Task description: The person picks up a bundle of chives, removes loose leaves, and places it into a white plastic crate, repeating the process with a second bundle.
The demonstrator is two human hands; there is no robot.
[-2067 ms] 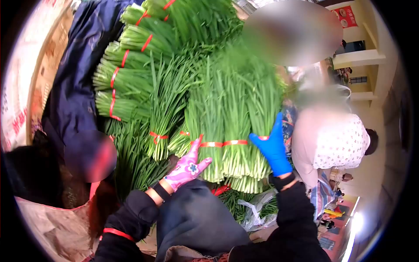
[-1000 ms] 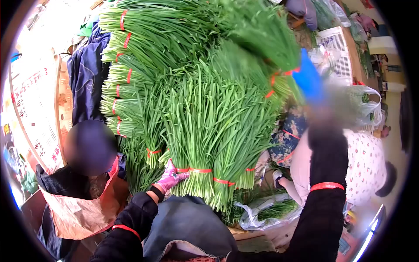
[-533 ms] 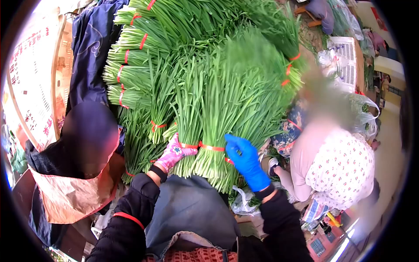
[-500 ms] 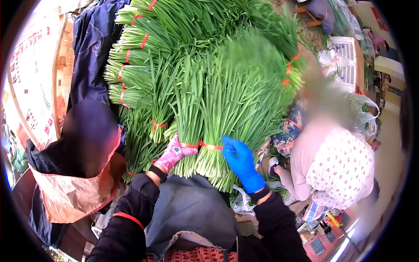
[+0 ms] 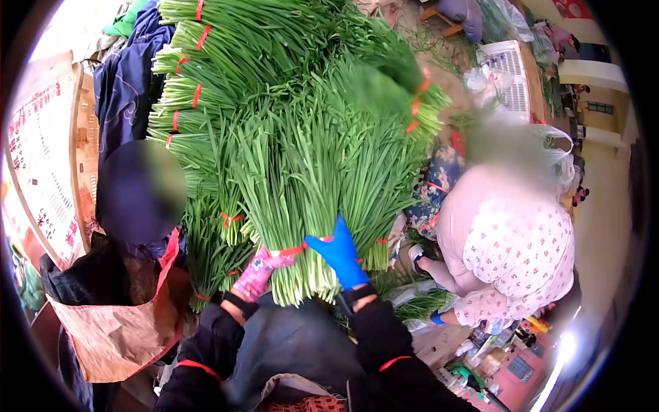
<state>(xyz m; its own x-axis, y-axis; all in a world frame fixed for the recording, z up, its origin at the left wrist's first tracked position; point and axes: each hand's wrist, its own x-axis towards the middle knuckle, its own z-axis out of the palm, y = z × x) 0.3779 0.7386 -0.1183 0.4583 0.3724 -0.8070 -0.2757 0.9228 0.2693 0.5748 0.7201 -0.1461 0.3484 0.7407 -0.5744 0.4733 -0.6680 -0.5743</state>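
Note:
Two bundles of garlic chives (image 5: 292,199), bound near their pale cut ends with red tape, stand side by side before me, leaves pointing away. My left hand (image 5: 255,276), in a pink patterned glove, grips the left side of the pair at the tape, thumb across the stems. On the right side, my right hand (image 5: 343,255) in a blue glove clasps the stems, thumb over the front; its other fingers are partly hidden by leaves. Another taped chive bundle (image 5: 375,254) lies just right of the blue glove. A smaller bundle (image 5: 232,223) lies left of the held pair.
Stacked chive bundles (image 5: 206,62) fill the far left. An open orange-brown bag (image 5: 117,329) stands at my left. A person in a flowered top (image 5: 522,247) sits at my right, one blue-gloved hand showing. A white crate (image 5: 504,75) lies beyond, with plastic bags.
My right hand has moved left and taken hold of the bundles' right side. The two bundles are squeezed closer together, and the view has shifted slightly.

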